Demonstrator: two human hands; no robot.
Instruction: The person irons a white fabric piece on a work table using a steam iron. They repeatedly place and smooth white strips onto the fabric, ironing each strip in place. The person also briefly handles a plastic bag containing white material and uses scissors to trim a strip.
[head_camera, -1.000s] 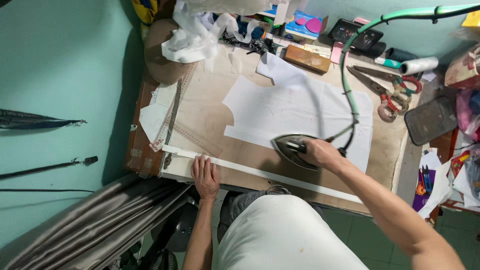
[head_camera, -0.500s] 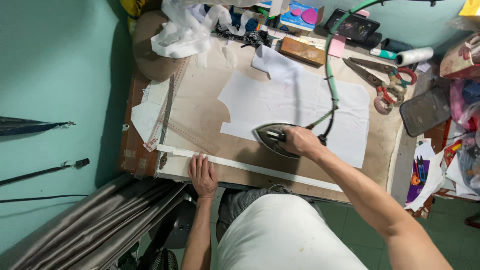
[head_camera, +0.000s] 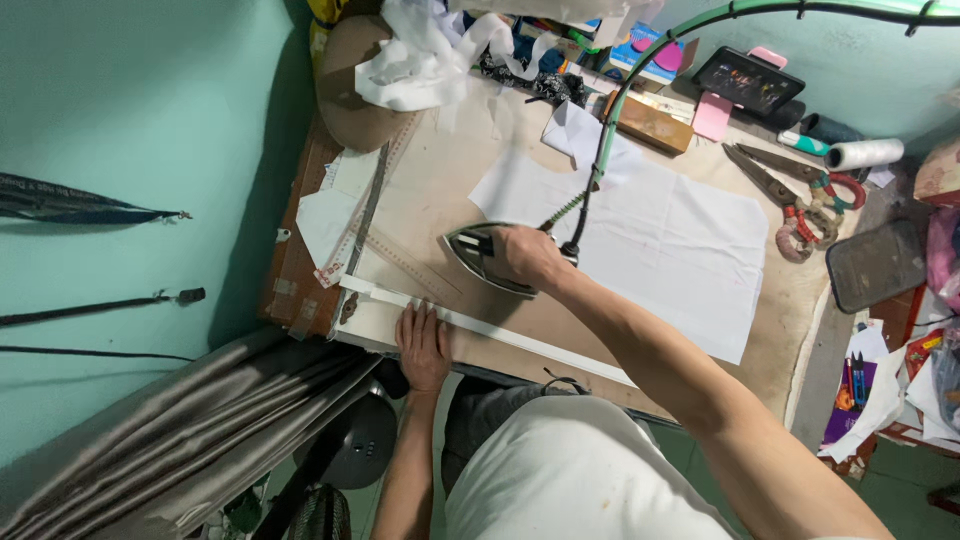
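White folded strip (head_camera: 500, 335) is lying along the near edge of the worktop (head_camera: 440, 190), running left to right. The left hand (head_camera: 423, 345) is pressing flat on its left end, fingers open. The right hand (head_camera: 527, 255) is gripping the iron (head_camera: 478, 252), just behind the strip.

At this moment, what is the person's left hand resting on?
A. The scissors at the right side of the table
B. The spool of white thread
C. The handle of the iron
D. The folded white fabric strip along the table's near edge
D: the left hand lies flat on the folded white fabric strip, while the right hand grips the iron.
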